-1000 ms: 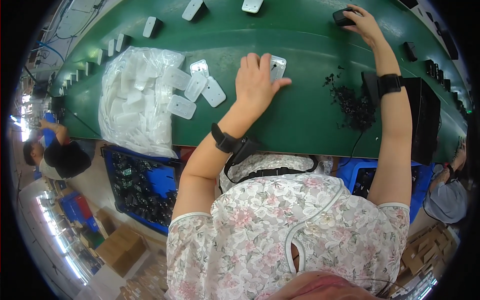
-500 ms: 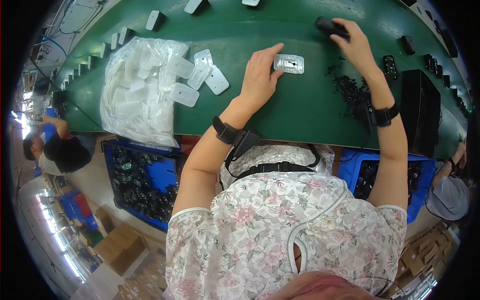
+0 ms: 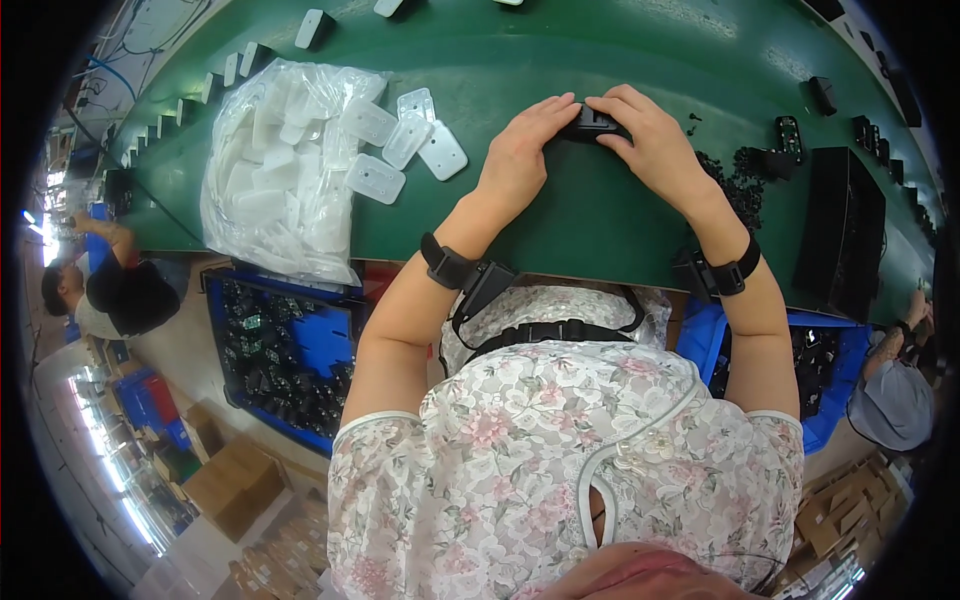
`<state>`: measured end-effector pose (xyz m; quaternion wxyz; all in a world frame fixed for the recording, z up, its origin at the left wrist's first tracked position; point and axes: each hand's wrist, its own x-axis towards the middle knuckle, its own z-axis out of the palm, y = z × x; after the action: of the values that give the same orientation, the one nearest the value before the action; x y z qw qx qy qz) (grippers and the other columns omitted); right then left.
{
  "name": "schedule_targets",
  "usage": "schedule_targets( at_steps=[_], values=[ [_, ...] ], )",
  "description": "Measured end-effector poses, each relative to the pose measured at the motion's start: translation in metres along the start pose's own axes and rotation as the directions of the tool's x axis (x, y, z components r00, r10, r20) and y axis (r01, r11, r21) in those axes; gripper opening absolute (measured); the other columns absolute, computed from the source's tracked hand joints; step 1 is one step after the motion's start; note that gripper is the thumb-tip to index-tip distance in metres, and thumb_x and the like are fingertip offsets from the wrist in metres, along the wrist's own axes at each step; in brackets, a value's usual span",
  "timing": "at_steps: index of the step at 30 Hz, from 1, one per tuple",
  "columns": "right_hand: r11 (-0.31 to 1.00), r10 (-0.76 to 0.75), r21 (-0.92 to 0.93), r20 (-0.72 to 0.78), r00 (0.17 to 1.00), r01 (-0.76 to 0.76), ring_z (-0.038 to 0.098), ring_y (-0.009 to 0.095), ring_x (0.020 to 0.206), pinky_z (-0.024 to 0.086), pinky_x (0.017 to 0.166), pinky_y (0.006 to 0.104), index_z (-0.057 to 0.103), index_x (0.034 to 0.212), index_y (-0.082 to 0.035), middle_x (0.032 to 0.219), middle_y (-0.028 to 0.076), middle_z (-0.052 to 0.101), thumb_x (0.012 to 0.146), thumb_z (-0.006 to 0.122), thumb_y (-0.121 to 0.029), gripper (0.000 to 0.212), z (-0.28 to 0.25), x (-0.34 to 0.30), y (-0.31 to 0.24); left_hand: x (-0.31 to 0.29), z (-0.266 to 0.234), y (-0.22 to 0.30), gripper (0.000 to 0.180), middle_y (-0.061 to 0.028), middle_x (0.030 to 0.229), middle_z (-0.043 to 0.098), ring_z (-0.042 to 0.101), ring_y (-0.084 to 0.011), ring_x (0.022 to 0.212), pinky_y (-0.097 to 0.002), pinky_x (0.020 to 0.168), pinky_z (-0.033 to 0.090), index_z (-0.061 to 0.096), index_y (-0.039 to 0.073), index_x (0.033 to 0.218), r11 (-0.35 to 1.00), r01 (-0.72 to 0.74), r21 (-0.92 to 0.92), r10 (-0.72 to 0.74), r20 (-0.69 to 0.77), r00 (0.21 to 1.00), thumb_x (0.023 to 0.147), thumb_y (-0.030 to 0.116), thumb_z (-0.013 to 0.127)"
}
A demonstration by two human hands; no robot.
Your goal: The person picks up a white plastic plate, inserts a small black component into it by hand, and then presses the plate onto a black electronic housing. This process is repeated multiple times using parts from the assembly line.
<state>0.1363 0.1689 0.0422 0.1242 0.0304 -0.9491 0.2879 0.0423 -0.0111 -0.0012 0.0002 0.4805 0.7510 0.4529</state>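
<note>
A small black plastic casing (image 3: 594, 124) is held between my two hands, low over the green table. My left hand (image 3: 520, 150) grips its left end, fingers over the far side and thumb at the near side. At the right end, my right hand (image 3: 655, 145) is closed on it the same way. The white translucent cover that lay here earlier is out of sight, and whether it is under the casing I cannot tell. Left of my hands lie several loose white covers (image 3: 443, 152), beside a clear plastic bag (image 3: 225, 205) filled with more.
Right of my right hand is a pile of tiny black parts (image 3: 738, 190). Beyond it stand an open black housing (image 3: 788, 138), a black block (image 3: 822, 95) and a long black box (image 3: 850, 225). Blue crates (image 3: 325, 345) of black parts sit below the table edge. Other people work at both sides.
My right hand has brought the black casing leftward and nearer, to where the white cover lay. My left hand, formerly beside that cover, now grips the casing too.
</note>
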Motion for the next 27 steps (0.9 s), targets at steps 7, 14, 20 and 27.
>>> schedule_targets(
  at_steps=[7,14,20,27],
  values=[
    [0.987,-0.066,-0.153,-0.112,0.992,0.049,0.057,0.030,0.094,0.048,0.080,0.0361,0.056,0.118,-0.007,0.107,0.010,0.055,0.076,0.066,-0.005,0.043,0.013,-0.010,-0.003,-0.001,-0.005,0.005,0.050,-0.0125,0.132,0.051,0.050,-0.0292,0.120,-0.0361,0.098,0.044,0.055,0.003,0.123,0.975,-0.107,0.193,0.092,0.086,0.992,0.075,-0.009,0.051],
    [0.995,0.077,0.056,0.009,0.997,-0.078,0.059,0.026,0.091,0.049,0.080,0.0324,0.059,0.117,-0.007,0.103,0.010,0.058,0.078,0.065,-0.005,0.040,-0.007,0.008,0.012,0.008,0.005,0.014,0.055,-0.0151,0.120,0.056,0.057,-0.0289,0.102,-0.0359,0.087,0.048,0.053,-0.002,0.119,0.901,-0.171,0.399,0.164,0.054,0.985,0.068,0.005,0.070],
    [0.952,0.225,0.236,-0.111,0.968,-0.194,0.059,0.015,0.092,0.047,0.080,0.0267,0.062,0.110,-0.003,0.103,0.006,0.060,0.084,0.063,-0.007,0.026,-0.029,0.017,0.044,0.046,0.011,-0.003,0.038,-0.0143,0.095,0.063,0.059,-0.0299,0.089,-0.0352,0.078,0.050,0.058,-0.002,0.108,0.948,-0.070,0.309,0.086,-0.036,0.996,0.076,0.015,0.069],
    [0.906,0.420,0.036,-0.189,0.888,-0.421,0.054,0.015,0.077,0.046,0.073,0.0273,0.063,0.098,-0.003,0.089,0.004,0.055,0.081,0.066,-0.006,0.018,-0.049,-0.035,0.081,0.134,0.035,-0.028,0.031,-0.0163,0.089,0.068,0.066,-0.0168,0.065,-0.0275,0.062,0.054,0.059,-0.009,0.109,0.780,0.529,-0.333,-0.505,0.164,0.847,0.090,0.016,0.057]
  ],
)
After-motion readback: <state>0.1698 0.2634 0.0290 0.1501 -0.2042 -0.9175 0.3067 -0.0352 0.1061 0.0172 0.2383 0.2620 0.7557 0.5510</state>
